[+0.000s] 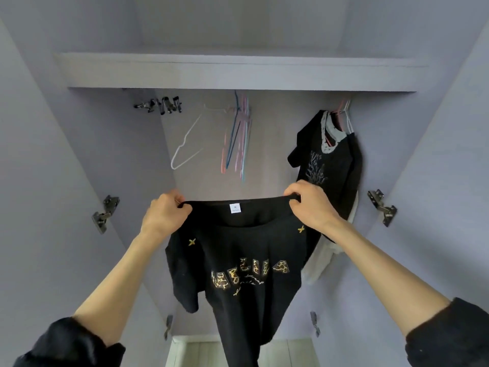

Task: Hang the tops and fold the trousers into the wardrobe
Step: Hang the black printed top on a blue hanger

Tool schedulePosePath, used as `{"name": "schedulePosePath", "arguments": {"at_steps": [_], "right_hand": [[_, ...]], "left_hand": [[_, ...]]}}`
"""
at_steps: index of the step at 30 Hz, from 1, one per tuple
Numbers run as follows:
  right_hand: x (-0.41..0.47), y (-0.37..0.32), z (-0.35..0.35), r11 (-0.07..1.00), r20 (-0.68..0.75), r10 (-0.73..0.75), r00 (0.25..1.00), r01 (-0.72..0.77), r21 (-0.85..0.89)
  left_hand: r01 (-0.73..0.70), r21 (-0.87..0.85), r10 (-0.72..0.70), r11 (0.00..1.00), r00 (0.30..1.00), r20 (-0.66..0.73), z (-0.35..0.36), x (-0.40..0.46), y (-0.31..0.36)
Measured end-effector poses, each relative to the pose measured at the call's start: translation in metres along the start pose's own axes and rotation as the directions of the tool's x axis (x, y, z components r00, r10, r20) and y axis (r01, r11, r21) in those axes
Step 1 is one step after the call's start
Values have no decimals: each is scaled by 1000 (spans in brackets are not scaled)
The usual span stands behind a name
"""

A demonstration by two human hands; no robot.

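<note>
— What did you have hold of?

— A black top [238, 274] with leopard-print letters across the chest. My left hand [165, 213] pinched one end of its neckline, fingers curled tight round the cloth, and my right hand [309, 205] gripped the other end the same way. The collar was stretched straight between them, its white size label [235, 208] facing me.

— And where was it?

— In front of the open wardrobe [238, 72], below the shelf, hanging free from my hands.

— Anything inside?

— A white hanger [185, 144] and a bunch of pink and blue hangers [239, 136] near the middle, bare. On the right, another black top [330, 168] already hung, with a pale garment [321, 260] behind it. Some dark clips [161, 104] sat top left.
</note>
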State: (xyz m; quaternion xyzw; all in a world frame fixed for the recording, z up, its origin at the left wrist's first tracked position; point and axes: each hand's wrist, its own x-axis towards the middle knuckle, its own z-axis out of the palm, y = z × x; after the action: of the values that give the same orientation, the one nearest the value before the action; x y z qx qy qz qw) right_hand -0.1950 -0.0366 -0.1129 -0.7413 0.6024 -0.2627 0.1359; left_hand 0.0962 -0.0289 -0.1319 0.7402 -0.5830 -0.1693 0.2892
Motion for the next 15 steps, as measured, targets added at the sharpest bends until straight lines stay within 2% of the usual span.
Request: {"name": "schedulePosePath", "arguments": {"at_steps": [2, 5, 7, 9, 12, 15], "right_hand": [[19, -2, 9, 999, 145, 46, 988, -42, -29], [45, -8, 27, 994, 110, 105, 988, -107, 14], [63, -14, 37, 990, 161, 117, 980, -128, 55], [82, -22, 48, 987, 310, 127, 942, -151, 54], [104, -25, 60, 971, 412, 165, 896, -221, 91], [120, -23, 69, 938, 579, 193, 792, -322, 127]], "left_hand": [[21, -74, -18, 997, 999, 37, 0, 20, -11], [43, -159, -37, 986, 999, 38, -4, 49, -24], [58, -188, -50, 980, 998, 45, -10, 67, -28], [73, -209, -59, 975, 996, 74, -17, 83, -33], [116, -293, -72, 949, 985, 156, -23, 97, -34], [123, -351, -56, 928, 979, 196, -23, 106, -28]]}}
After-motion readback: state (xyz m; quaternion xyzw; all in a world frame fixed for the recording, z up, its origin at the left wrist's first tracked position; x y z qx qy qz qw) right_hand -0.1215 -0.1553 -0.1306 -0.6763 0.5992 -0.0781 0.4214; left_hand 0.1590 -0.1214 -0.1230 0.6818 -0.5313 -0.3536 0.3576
